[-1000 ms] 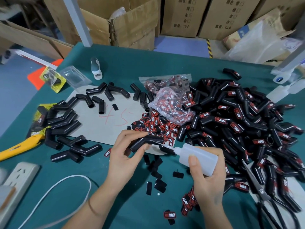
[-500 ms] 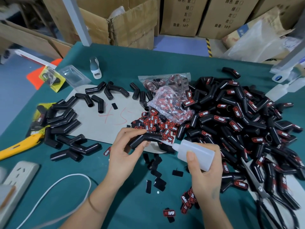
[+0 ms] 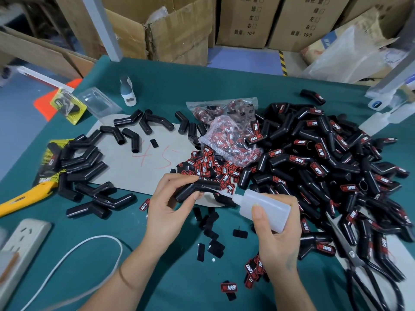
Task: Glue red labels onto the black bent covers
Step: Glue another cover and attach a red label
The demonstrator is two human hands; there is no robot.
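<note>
My left hand (image 3: 167, 209) grips a plain black bent cover (image 3: 195, 189) above the table's middle. My right hand (image 3: 277, 239) holds a white glue bottle (image 3: 265, 208) tilted to the left, its thin nozzle touching the cover's right arm. A heap of loose red labels (image 3: 211, 168) lies just behind the cover, beside clear bags of labels (image 3: 229, 135). Unlabelled covers (image 3: 83, 167) lie at the left on and around a grey cardboard sheet (image 3: 143, 167). A big pile of labelled covers (image 3: 325, 167) fills the right side.
Black scissors (image 3: 359, 265) lie at the front right. A yellow utility knife (image 3: 24, 196), a white power strip (image 3: 20, 245) and a white cable (image 3: 74, 254) sit at the left. Cardboard boxes (image 3: 179, 30) stand behind the green table (image 3: 202, 81). Label backings (image 3: 211, 239) are scattered between my hands.
The bottle's nozzle has stayed on the cover while both hands shifted slightly; the view has moved a little.
</note>
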